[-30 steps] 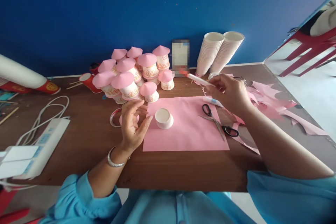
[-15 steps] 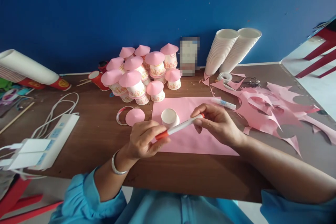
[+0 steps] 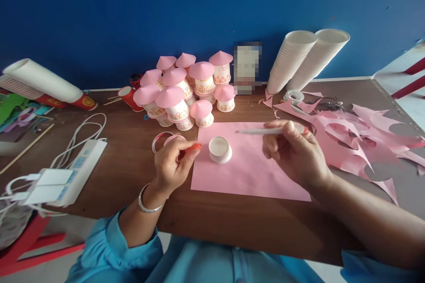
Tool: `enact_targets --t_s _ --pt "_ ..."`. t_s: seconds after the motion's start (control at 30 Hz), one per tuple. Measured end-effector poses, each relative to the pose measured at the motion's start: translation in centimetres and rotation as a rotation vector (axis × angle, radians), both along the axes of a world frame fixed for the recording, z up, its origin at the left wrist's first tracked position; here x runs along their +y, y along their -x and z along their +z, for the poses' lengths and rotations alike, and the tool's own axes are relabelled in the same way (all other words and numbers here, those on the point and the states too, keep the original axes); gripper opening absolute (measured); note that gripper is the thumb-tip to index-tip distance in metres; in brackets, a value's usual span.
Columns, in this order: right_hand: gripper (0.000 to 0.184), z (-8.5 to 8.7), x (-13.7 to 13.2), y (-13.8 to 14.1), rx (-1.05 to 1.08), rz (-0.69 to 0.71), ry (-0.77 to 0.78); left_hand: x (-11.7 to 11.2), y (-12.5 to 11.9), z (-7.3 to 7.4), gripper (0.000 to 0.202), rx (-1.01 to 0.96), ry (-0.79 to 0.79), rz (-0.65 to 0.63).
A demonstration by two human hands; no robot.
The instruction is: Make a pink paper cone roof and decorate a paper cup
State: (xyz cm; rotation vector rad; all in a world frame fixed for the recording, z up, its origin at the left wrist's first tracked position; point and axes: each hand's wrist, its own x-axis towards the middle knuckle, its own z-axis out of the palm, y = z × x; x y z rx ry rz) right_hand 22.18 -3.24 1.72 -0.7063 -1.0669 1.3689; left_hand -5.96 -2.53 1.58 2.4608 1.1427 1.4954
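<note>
My left hand (image 3: 172, 166) is closed on a small red cap (image 3: 193, 146), just left of a pink paper sheet (image 3: 249, 172). My right hand (image 3: 295, 150) grips a white pen (image 3: 262, 131) with its tip pointing left, held above the sheet. A small white paper cup (image 3: 220, 149) stands upside down on the sheet between the two hands. A pink paper circle (image 3: 171, 139) lies behind my left hand, partly hidden by it.
A cluster of cups with pink cone roofs (image 3: 186, 90) stands behind the sheet. Two stacks of white cups (image 3: 305, 59) lean on the blue wall. Pink paper scraps (image 3: 358, 130) and a tape roll (image 3: 294, 96) lie at right. A power strip (image 3: 66, 172) sits at left.
My left hand pulled the red cap off the pen and drew left with it. My right hand carried the uncapped pen to the right, above the sheet.
</note>
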Motion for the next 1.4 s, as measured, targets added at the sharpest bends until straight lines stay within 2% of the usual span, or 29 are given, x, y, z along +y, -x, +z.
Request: enact_targets --t_s 0.07,0.1,0.17,0.27,0.4,0.57,0.7,0.83,0.9,0.97,1.07,1.13,1.23,1.33,1.4 --pt "0.022 -0.5 0.3 -0.3 -0.194 -0.183 -0.095 0.9 0.3 -0.7 0.006 0.047 0.052 0.078" --pt "0.019 -1.1 0.4 -0.2 -0.327 -0.220 -0.146 1.2 0.3 -1.1 0.005 0.114 0.089 0.082" --pt "0.016 -2.4 0.2 0.3 -0.614 -0.169 -0.247 1.8 0.3 -1.9 0.007 0.243 0.186 0.076" --pt "0.036 -4.4 -0.2 1.2 -0.909 -0.079 -0.381 1.9 0.0 -2.8 0.017 0.408 0.298 0.090" --pt "0.047 -5.6 -0.3 1.6 -1.098 -0.065 -0.569 1.4 -0.6 -3.1 0.030 0.561 0.275 0.085" --pt "0.046 -5.8 0.2 1.4 -1.210 -0.086 -0.679 0.9 -1.1 -2.7 0.052 0.557 0.288 -0.032" --pt "0.043 -5.9 0.2 1.5 -1.186 -0.150 -0.732 0.7 -1.6 -2.5 0.064 0.474 0.299 -0.168" --pt "0.044 -5.2 -0.1 1.4 -1.066 -0.185 -0.770 0.2 -2.1 -2.5 0.060 0.266 0.338 -0.224" --pt "0.041 -4.6 -0.1 1.0 -0.984 -0.204 -0.803 -0.2 -2.4 -2.4 0.056 0.099 0.484 -0.235" --pt "0.036 -4.0 0.0 0.4 -0.914 -0.212 -0.816 -0.6 -2.9 -2.0 0.052 -0.130 0.722 -0.297" --pt "0.033 -3.4 0.3 -0.6 -0.861 -0.232 -0.802 -0.8 -4.1 -1.5 0.047 -0.510 1.081 -0.486" --pt "0.032 -3.2 0.5 -1.1 -0.821 -0.264 -0.794 -0.6 -5.1 -1.3 0.043 -0.705 1.256 -0.589" --pt "0.029 -2.9 0.7 -1.4 -0.714 -0.306 -0.726 0.0 -6.3 -1.5 0.038 -0.875 1.405 -0.620" --pt "0.016 -2.2 0.7 -1.3 -0.526 -0.337 -0.541 0.6 -6.9 -2.0 0.037 -0.926 1.430 -0.630" --pt "0.016 -1.6 0.6 -1.0 -0.352 -0.314 -0.395 0.9 -6.9 -2.2 0.037 -0.928 1.422 -0.653"
